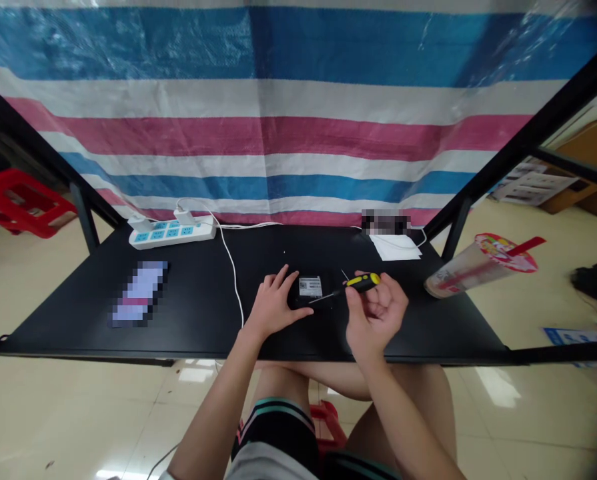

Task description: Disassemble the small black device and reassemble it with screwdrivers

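A small black device with a white label [311, 287] lies on the black table [193, 293] in front of me. My left hand [277, 303] rests at its left side, fingers spread, thumb and forefinger around its near and left edges. In my right hand [375, 310] is a yellow and black screwdriver [363, 283], pinched between thumb and fingers. Its thin shaft points left, and the tip is over the near edge of the device. Whether the tip touches it I cannot tell. Another thin metal piece [345, 274] shows beside the right fingers.
At the back left lies a white power strip [173, 233] with plugs and a white cable [232, 267]. A blurred phone [141, 293] is at left. White paper [395, 247] lies at the back right, near a tilted-looking drink cup [478, 263]. A striped sheet [258, 133] hangs behind.
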The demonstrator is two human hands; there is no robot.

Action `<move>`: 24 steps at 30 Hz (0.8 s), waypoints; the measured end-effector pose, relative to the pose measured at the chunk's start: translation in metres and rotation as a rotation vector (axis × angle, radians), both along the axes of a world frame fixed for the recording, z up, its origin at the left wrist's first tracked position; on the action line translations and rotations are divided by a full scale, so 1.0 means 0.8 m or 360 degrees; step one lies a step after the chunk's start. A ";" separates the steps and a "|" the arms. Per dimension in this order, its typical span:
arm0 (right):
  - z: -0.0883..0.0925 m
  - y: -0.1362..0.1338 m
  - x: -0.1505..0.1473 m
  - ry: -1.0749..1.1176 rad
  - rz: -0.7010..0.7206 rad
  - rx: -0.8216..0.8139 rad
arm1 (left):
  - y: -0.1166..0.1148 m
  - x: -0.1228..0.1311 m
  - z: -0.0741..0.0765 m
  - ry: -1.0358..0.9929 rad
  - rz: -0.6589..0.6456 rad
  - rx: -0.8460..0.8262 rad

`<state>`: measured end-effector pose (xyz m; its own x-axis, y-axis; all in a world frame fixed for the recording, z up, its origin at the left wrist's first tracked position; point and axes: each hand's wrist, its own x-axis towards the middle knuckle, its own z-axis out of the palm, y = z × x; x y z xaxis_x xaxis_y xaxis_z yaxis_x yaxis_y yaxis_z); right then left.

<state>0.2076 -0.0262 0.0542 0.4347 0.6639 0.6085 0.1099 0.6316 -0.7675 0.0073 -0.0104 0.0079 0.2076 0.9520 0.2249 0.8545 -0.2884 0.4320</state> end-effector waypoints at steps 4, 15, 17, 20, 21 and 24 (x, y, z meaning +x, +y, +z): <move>-0.003 0.009 -0.014 -0.0089 0.0074 -0.0006 | 0.000 0.001 -0.004 0.0019 0.0031 0.0043; -0.024 0.024 -0.027 -0.0376 0.0178 0.0073 | -0.002 0.001 -0.006 0.0036 0.0033 0.0034; -0.024 0.026 -0.029 -0.0441 0.0199 0.0097 | -0.002 0.001 -0.006 0.0020 0.0022 0.0037; -0.023 0.029 -0.032 -0.0500 0.0219 0.0118 | -0.001 0.000 -0.007 0.0000 0.0009 0.0031; -0.023 0.031 -0.032 -0.0513 0.0222 0.0116 | -0.001 -0.001 -0.008 -0.0003 0.0006 0.0032; -0.024 0.034 -0.035 -0.0545 0.0245 0.0091 | 0.000 -0.001 -0.009 0.0003 0.0002 0.0040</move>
